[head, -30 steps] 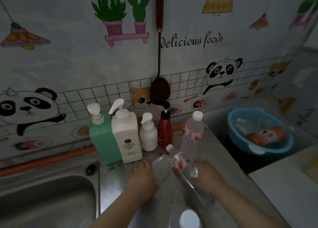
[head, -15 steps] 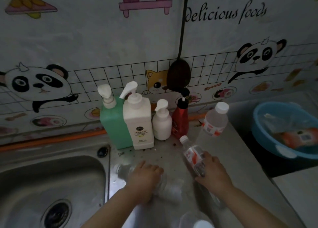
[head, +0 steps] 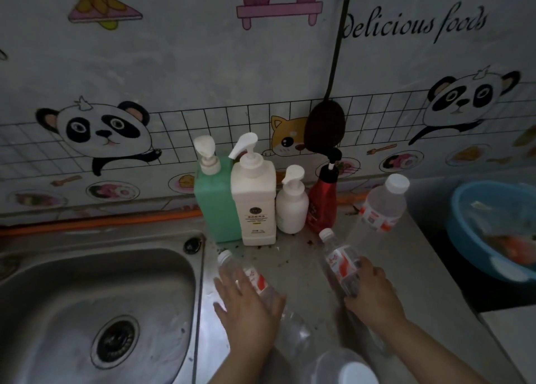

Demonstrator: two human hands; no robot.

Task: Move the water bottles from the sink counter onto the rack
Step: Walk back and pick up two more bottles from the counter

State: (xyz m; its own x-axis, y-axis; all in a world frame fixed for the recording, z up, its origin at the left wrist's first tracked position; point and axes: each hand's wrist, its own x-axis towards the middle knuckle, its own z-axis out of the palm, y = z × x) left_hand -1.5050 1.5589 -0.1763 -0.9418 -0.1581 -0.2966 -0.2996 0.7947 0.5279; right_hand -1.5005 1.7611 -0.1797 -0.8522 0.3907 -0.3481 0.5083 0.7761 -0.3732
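Several clear water bottles with white caps and red-and-white labels are on the steel counter (head: 304,256). One bottle (head: 256,279) lies beside the sink with its cap toward the back left. My left hand (head: 249,305) is laid over its body, fingers on one side and thumb on the other. A second bottle (head: 338,261) is tilted, cap pointing away, and my right hand (head: 371,293) is closed around its lower half. A third bottle (head: 380,209) stands upright at the back right. Another bottle's cap (head: 358,373) shows at the bottom edge. No rack is in view.
The steel sink (head: 72,273) is on the left. Green (head: 214,203), white (head: 256,201), small white (head: 291,209) and red (head: 320,206) pump bottles line the wall. A dark ladle (head: 324,128) hangs above them. A blue basin (head: 464,206) sits lower right.
The bottle under my left hand has swung round, so its cap now points to the back left. My right hand keeps its grip on the tilted bottle. The view has shifted down and left.
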